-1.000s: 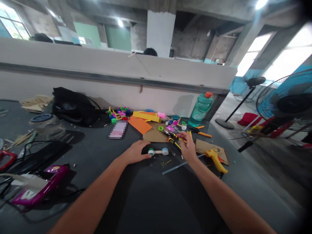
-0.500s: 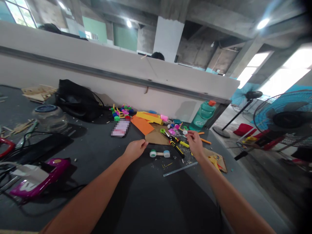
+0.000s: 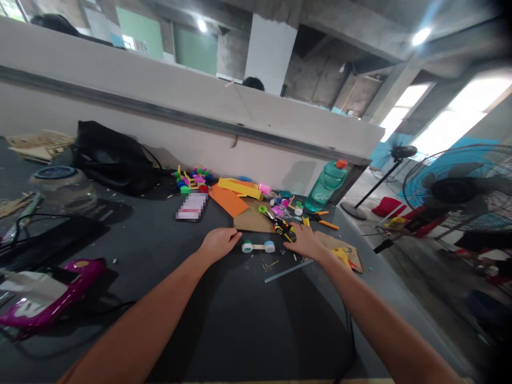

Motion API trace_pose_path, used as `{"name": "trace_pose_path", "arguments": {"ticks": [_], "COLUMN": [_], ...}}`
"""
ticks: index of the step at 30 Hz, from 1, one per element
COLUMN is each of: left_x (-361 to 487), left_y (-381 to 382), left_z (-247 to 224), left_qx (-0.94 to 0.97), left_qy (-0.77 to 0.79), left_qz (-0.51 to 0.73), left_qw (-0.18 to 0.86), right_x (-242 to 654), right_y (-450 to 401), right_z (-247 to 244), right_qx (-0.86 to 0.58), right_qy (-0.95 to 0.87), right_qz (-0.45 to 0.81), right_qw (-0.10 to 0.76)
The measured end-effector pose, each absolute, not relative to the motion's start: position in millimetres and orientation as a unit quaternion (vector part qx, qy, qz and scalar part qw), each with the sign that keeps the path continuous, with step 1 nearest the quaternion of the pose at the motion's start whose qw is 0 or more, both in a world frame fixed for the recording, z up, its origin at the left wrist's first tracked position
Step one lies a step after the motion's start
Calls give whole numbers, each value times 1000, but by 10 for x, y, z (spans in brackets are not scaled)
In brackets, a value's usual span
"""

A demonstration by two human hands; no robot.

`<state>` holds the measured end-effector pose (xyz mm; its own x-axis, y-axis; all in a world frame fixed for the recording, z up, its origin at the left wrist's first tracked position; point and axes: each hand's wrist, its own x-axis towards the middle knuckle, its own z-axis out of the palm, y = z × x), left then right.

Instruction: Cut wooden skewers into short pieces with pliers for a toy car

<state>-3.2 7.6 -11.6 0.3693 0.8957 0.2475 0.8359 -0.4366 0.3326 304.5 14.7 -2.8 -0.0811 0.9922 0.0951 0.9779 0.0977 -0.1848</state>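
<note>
Now drawn nearer, the right hand [image 3: 307, 241] is lying at three o'clock against black-yellow metal pliers [image 3: 282, 230], the left hand [image 3: 218, 245] at nine, so both are flanking the flat wooden stick [image 3: 259, 247] with two round plastic caps [image 3: 270, 247], but I cannot tell if either grip is holding.

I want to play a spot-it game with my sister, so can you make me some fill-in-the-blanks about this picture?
1. There are ____ round caps, one at each end of the small stick.
2. The left hand is beside a flat brown sheet of ____.
3. The teal bottle stands closer to the person's ____ hand.
4. The big bag at the back is coloured ____.

Missing words: two; cardboard; right; black.
</note>
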Motion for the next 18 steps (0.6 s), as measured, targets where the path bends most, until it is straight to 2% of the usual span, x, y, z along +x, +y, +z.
{"name": "trace_pose_path", "arguments": {"ticks": [18], "left_x": [-31], "left_y": [87], "left_z": [-135], "left_qx": [826], "left_qy": [524], "left_qz": [192], "left_qw": [78], "right_x": [3081], "right_y": [220], "right_z": [-167], "right_qx": [-717], "right_qy": [-689], "right_qz": [-22], "right_qw": [103]}}
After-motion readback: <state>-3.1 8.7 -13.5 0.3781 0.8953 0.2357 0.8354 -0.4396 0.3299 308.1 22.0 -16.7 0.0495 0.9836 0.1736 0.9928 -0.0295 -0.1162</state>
